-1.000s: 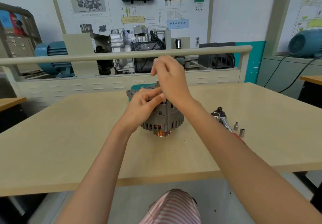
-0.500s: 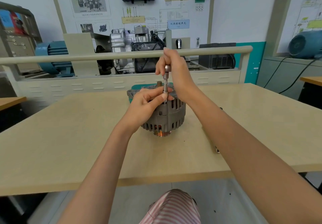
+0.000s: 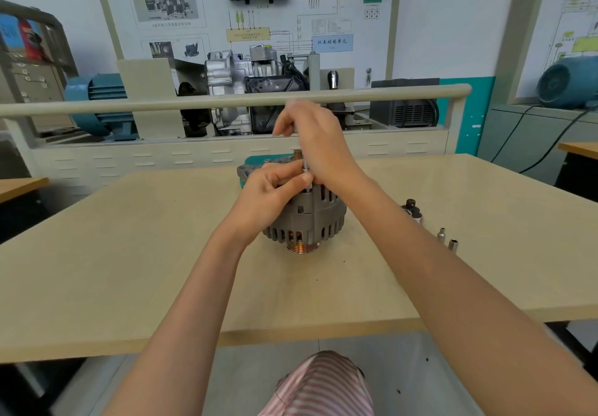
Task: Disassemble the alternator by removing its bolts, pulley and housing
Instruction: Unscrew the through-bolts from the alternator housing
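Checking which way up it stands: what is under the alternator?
Under the alternator, its copper-coloured grooved pulley rests on the table. The pulley's underside and fastener are hidden.

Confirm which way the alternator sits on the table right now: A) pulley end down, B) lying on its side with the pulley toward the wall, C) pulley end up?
A: the grooved pulley shows under the alternator, against the table, while the right hand works a slim driver down into the top.
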The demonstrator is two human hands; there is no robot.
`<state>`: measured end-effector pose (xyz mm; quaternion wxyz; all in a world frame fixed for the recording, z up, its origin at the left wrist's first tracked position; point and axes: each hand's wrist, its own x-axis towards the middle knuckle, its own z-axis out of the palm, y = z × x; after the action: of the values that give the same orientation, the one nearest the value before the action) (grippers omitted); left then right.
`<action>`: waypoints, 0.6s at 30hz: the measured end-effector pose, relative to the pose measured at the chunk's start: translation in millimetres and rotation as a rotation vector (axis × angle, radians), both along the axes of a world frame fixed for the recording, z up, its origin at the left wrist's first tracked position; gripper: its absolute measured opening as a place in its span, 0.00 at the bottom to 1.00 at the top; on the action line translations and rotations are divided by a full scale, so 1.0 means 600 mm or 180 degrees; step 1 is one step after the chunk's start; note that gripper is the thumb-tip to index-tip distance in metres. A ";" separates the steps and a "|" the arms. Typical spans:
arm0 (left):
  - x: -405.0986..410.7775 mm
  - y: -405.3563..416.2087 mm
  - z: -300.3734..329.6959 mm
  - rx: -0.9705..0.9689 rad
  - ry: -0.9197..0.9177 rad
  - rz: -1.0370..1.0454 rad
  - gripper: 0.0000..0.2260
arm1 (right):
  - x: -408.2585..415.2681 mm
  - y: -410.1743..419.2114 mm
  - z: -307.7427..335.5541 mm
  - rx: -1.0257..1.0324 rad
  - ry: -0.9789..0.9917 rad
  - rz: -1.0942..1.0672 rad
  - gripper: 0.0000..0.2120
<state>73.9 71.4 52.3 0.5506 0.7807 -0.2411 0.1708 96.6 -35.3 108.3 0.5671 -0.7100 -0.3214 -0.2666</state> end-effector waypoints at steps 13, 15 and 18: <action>0.004 -0.002 -0.003 -0.0065 -0.0111 0.0044 0.21 | -0.011 0.025 -0.014 -0.0453 -0.0748 -0.1710 0.11; 0.004 -0.002 0.000 -0.0018 -0.0085 -0.0056 0.16 | -0.008 0.018 -0.008 0.0010 -0.0384 -0.0844 0.15; 0.005 -0.003 0.000 -0.0098 -0.0021 -0.0142 0.11 | -0.004 0.007 0.004 0.0570 0.0334 0.0274 0.19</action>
<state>77.0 69.7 52.1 0.5655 0.7660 -0.2576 0.1648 94.3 -30.9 110.4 0.6553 -0.6549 -0.2963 -0.2320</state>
